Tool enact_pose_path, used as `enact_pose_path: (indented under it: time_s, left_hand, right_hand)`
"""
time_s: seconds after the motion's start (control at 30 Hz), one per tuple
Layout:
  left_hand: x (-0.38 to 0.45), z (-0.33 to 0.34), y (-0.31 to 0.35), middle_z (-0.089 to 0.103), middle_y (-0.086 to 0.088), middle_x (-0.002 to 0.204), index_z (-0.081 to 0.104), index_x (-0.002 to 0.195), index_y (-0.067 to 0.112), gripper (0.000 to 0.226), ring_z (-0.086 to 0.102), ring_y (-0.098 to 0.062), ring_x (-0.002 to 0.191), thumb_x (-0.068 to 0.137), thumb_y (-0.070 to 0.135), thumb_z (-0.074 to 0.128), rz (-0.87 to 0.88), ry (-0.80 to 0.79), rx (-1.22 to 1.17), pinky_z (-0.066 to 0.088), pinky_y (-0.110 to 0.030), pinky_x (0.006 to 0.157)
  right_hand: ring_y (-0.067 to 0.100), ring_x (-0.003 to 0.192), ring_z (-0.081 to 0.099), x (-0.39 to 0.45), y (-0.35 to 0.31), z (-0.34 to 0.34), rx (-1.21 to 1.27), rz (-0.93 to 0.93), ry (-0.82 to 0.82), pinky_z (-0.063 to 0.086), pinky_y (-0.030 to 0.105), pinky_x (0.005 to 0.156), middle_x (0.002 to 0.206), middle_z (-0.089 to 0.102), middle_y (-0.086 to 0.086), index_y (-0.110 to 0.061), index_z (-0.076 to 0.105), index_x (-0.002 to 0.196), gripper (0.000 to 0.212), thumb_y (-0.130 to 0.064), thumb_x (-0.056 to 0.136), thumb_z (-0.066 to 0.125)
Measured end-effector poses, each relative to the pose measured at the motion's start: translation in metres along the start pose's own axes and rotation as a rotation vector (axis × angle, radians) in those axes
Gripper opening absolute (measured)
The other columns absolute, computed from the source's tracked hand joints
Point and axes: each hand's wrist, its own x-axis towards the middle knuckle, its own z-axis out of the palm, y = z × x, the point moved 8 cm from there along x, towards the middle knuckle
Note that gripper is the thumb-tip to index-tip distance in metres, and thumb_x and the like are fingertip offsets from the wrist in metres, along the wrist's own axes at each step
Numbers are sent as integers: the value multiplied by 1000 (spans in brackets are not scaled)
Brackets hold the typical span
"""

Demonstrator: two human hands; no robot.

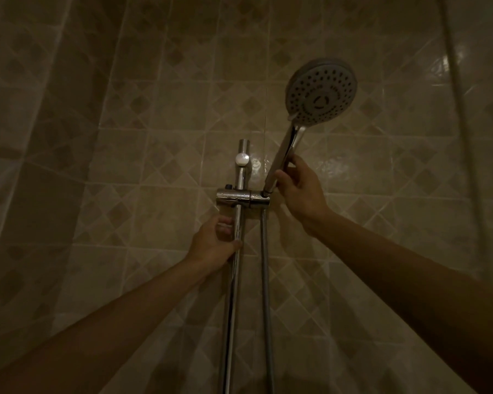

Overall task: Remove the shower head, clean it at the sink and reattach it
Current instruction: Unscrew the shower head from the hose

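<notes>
Barely begun: shower head seated in wall holder, right hand curled round its handle, left hand wrapped round rail. Removal, sink cleaning, reattaching all remaining.

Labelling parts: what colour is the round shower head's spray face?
Grey spray face with dark nozzle holes, clearest in the head view.

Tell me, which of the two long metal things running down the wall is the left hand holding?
The left hand grips the smooth, shiny rail, the left one, which carries the bracket. The ribbed hose hangs untouched to its right.
</notes>
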Motion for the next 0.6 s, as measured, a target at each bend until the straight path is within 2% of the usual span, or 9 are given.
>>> enact_pose_path:
  time_s: [0.13, 0.23, 0.37, 0.43, 0.5, 0.6]
  left_hand:
    - [-3, 0, 0, 70, 6, 92, 64, 102, 34, 42, 70, -13, 85, 75, 8, 81, -16, 18, -14, 62, -34, 61]
    - [-5, -1, 3, 69, 9, 91, 62, 96, 39, 43, 69, -7, 83, 74, 7, 82, 2, 19, -9, 57, -28, 56]
    - [-8, 0, 5, 70, 6, 92, 65, 106, 29, 41, 69, -12, 87, 75, 6, 80, 17, 23, -10, 60, -34, 72]
    - [-10, 1, 6, 69, 7, 92, 64, 108, 26, 41, 69, -13, 86, 76, 4, 78, 15, 25, -14, 59, -32, 73]
    - [-13, 2, 9, 67, 10, 90, 63, 107, 27, 42, 68, -14, 85, 76, 3, 78, 16, 29, -17, 58, -29, 74]
    - [-18, 2, 12, 65, 10, 91, 62, 109, 25, 43, 68, -17, 86, 77, 0, 77, 21, 39, -34, 58, -33, 80]
  right_hand:
    - [26, 110, 70, -2, 7, -7, 56, 37, 64, 56, 48, 100, 119, 72, 14, -14, 53, 142, 36, -8, 106, 51]
    - [26, 112, 71, -3, 13, -13, 74, 75, 87, 57, 48, 100, 121, 73, 12, -16, 53, 143, 37, -10, 106, 52]
    - [23, 110, 71, -3, 15, -24, 71, 82, 137, 60, 31, 84, 120, 72, 9, -18, 52, 144, 39, -10, 106, 53]
    - [20, 106, 71, -2, 14, -33, 52, 75, 142, 60, 31, 84, 116, 72, 8, -19, 53, 143, 38, -10, 106, 53]
    - [12, 96, 72, -4, 10, -40, 5, 55, 118, 59, 31, 83, 108, 74, 5, -20, 56, 139, 35, -11, 106, 53]
    - [1, 80, 72, -11, 6, -45, -18, 42, 89, 55, 23, 76, 97, 75, -3, -24, 60, 131, 30, -10, 106, 52]
